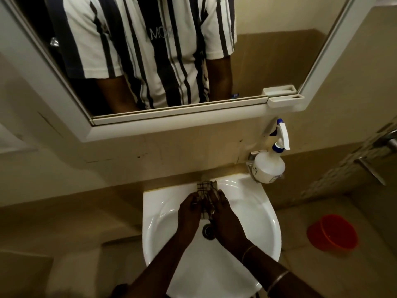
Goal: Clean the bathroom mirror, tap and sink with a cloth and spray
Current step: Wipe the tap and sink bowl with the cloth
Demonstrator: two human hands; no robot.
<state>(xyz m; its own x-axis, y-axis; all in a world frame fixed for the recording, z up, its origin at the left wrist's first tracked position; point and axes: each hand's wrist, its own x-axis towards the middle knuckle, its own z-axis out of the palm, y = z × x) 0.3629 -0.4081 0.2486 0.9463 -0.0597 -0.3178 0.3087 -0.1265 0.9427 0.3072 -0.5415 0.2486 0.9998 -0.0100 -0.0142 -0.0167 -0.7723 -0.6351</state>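
Note:
A checked cloth (205, 195) is draped over the tap at the back of the white sink (253, 211), hiding the tap. My left hand (190, 209) and my right hand (225, 216) both grip the cloth from either side, above the drain (208, 231). A white spray bottle (269, 166) with a blue-and-white trigger stands on a small metal holder at the sink's back right corner. The mirror (268, 57) in its white frame hangs above and reflects a striped shirt.
A red bucket (333, 232) sits on the floor to the right of the sink. A small white shelf (285, 99) juts from the mirror frame's lower right. Metal fittings (384, 145) are on the right wall. Beige tiled walls surround the sink.

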